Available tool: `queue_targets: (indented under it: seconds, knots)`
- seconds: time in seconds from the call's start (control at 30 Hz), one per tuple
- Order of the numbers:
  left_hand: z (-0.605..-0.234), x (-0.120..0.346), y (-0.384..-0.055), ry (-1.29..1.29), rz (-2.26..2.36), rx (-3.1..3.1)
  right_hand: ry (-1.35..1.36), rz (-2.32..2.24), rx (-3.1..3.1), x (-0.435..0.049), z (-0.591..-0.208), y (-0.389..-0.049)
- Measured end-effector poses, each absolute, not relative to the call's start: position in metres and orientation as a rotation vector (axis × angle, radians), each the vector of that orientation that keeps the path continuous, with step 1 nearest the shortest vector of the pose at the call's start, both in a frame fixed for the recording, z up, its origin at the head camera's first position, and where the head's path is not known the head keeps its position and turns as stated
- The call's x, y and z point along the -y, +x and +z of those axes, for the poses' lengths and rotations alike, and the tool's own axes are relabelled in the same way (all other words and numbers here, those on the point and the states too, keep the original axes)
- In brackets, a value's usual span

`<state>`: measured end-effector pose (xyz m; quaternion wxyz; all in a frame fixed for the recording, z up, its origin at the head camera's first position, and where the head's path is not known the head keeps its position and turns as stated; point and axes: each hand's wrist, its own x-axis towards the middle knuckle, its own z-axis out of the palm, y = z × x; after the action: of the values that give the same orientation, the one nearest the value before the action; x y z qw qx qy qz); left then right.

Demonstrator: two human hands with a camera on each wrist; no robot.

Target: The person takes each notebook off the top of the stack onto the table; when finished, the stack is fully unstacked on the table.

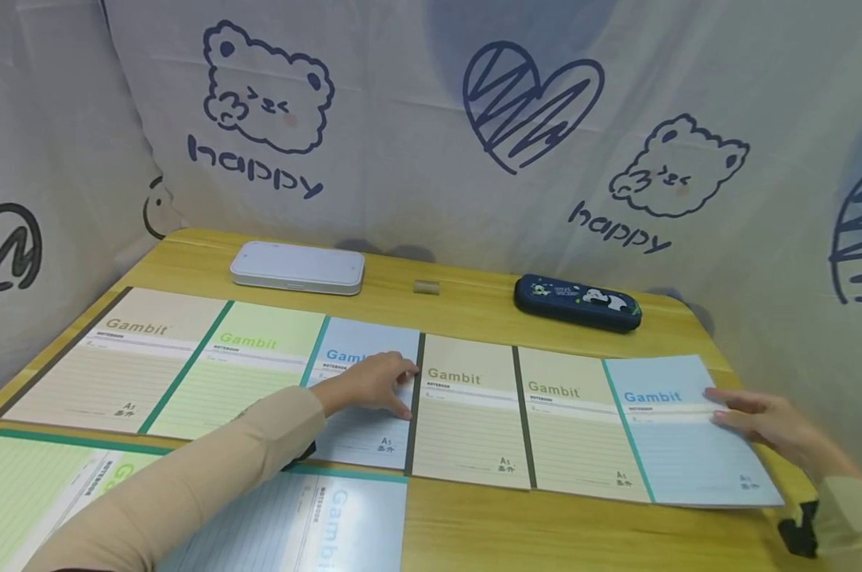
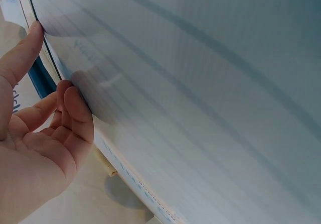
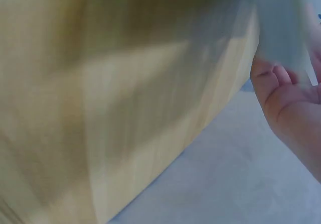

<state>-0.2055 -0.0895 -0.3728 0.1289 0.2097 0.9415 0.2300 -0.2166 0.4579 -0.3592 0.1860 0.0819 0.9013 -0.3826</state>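
Observation:
A row of upright Gambit notebooks lies across the table. My left hand (image 1: 369,383) rests over the third one, a blue notebook (image 1: 359,441), its thumb and index finger spread at the seam beside a beige notebook (image 1: 469,421). In the left wrist view the left hand (image 2: 47,138) has its fingertips along a notebook edge, the other fingers loosely bent. At the row's right end my right hand (image 1: 774,425) holds the right edge of another blue notebook (image 1: 695,461). The right wrist view is blurred; a pale strip hides the right hand's (image 3: 291,98) fingertips.
Behind the row are a white case (image 1: 298,266), a small tan block (image 1: 427,287) and a dark panda pencil case (image 1: 577,303). Two sideways notebooks, one green (image 1: 23,492) and one blue (image 1: 362,516), lie at the front left. Printed cloth (image 1: 402,119) hangs behind the table.

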Motion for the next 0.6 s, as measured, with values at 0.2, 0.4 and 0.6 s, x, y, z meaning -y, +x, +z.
queue_targets:
  seconds: [0.2, 0.4, 0.6]
  knots:
    - [-0.372, 0.090, -0.206, 0.612, 0.666, -2.737, 0.178, -1.080, -2.475, -0.449, -0.362, -0.210]
    - [-0.372, 0.090, -0.206, 0.615, 0.659, -2.739, 0.193, -1.048, -2.471, -0.449, -0.370, -0.213]
    - [-0.372, 0.089, -0.206, 0.616, 0.659, -2.735, 0.215, -1.059, -2.475, -0.447, -0.375, -0.214]
